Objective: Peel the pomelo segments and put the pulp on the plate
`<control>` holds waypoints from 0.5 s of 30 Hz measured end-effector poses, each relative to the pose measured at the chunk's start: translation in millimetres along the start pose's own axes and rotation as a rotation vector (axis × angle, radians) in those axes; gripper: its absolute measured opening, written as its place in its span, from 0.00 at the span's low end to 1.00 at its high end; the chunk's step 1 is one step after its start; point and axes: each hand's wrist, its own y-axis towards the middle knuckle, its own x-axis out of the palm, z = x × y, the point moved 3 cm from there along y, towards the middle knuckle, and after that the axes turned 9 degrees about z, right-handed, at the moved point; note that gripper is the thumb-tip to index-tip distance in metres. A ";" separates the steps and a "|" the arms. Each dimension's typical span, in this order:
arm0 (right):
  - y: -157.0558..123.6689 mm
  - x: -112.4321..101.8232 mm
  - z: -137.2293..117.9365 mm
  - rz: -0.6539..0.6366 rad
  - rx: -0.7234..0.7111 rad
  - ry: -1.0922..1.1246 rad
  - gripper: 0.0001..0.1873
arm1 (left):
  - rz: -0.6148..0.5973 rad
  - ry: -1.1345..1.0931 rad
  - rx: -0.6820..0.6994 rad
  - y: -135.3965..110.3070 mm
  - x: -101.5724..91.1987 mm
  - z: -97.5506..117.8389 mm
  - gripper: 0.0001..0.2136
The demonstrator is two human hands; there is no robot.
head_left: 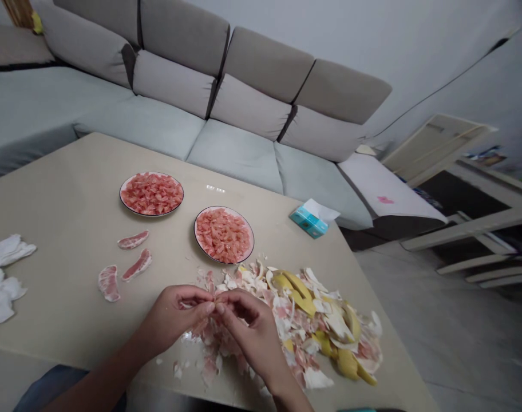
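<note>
Over peel pile (316,326) on counter (59,229), my left hand (173,317) and right hand (248,332) meet, fingers (207,307) pinched together on pomelo scrap (215,298); two pulp plates (218,207) just ahead.

On the beige table (59,194) lie one plate of pomelo flesh (151,194), a second plate (224,234), a big peel heap (325,326), white tissues (1,292) and one tissue box (309,222).
</note>
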 end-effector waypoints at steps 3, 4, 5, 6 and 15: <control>1.0 0.1 0.4 -0.010 0.030 0.032 0.10 | -0.025 -0.030 -0.005 1.1 -0.5 -3.2 0.11; 1.3 0.0 0.6 -0.016 0.038 0.045 0.11 | -0.031 -0.044 -0.009 1.3 -0.7 -4.4 0.11; 1.6 -0.1 0.8 -0.026 0.043 0.057 0.11 | -0.039 -0.059 -0.017 1.5 -0.7 -5.7 0.11; 1.9 -0.3 0.9 -0.036 0.045 0.069 0.12 | -0.047 -0.081 -0.028 1.6 -0.7 -6.9 0.11; 5.4 -0.5 4.5 -0.178 0.148 0.284 0.12 | -0.091 -0.248 -0.159 -3.0 1.7 -13.4 0.11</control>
